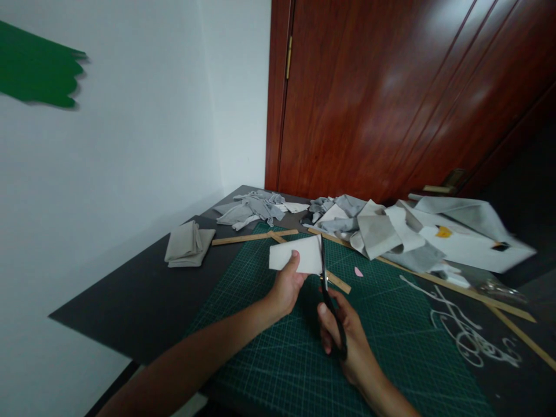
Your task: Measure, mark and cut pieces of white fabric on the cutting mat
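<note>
While left hand [287,288] pinches white piece [284,256], right hand [353,333] grips scissors [332,307] | green mat [260,359] covers dark table [143,301] | door [356,110] (reddish) behind

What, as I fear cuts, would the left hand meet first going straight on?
The left hand would probably meet the scissors at the right edge of its white piece, though depth is unclear.

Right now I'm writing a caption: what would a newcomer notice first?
Probably the white piece near the centre, in the left hand, with black scissors in the right hand at its right edge. Then the reddish door behind the table and the jagged green patch on the wall, upper left.
</note>
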Motion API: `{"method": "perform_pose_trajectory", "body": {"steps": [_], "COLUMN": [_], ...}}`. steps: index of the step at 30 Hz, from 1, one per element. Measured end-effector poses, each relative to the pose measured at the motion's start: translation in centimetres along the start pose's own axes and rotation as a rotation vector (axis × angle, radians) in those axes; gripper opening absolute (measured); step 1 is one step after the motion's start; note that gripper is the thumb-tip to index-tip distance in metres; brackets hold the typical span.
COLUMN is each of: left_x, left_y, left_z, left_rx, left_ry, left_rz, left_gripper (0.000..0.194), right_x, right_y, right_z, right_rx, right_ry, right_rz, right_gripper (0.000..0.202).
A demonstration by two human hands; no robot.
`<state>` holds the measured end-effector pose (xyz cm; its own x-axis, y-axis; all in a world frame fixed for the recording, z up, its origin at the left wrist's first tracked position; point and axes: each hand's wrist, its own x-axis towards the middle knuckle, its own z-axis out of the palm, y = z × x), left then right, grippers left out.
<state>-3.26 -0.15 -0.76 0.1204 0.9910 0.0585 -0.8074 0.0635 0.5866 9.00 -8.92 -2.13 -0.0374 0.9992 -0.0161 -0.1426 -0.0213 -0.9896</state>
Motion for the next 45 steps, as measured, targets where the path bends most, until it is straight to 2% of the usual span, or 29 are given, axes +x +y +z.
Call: {"method": "perform_pose_trajectory", "body": {"steps": [27,32,34,37,38,40,42,45], "left_x": [0.2,0.0,0.0,0.6,1.1,2.1,3.2,4.6], "left_y": [0.0,0.1,0.6,1.6,2.0,2.4,2.7,3.2], "left_z": [0.0,-0.5,-1.0,-1.8,-2.0,-2.4,-2.7,-3.3], "left_rx": [-0.003,0.120,0.231,0.347,0.358,0.339,0.284,0.229], "left_ry": [-0.018,0.005,-0.059,-0.234,-0.258,-0.234,-0.176,-0.140], "left_rz": [0.016,0.053,0.041,-0.032,-0.034,-0.012,-0.017,-0.079], "left_gripper": [0.060,0.068,0.070,0.082,0.087,0.092,0.080,0.050], "right_x": [0.1,0.2,0.2,0.4,0.4,0.5,0.4,0.3], "right_y": [0.5,0.6,0.3,-0.3,-0.6,-1.0,-1.3,-1.4], "right_z": [-0.4,-0.6,-0.6,-0.7,-0.7,-0.8,-0.9,-1.1], "right_rx": [0.004,-0.010,-0.018,-0.023,-0.024,-0.036,-0.050,-0.060], "right_ry": [0.000,-0.001,-0.003,0.004,0.005,0.004,0.001,-0.013], "right_rz": [0.008,0.011,0.002,-0.016,-0.024,-0.041,-0.060,-0.083], "right_gripper": [0.077,0.080,0.080,0.081,0.082,0.084,0.086,0.085]}}
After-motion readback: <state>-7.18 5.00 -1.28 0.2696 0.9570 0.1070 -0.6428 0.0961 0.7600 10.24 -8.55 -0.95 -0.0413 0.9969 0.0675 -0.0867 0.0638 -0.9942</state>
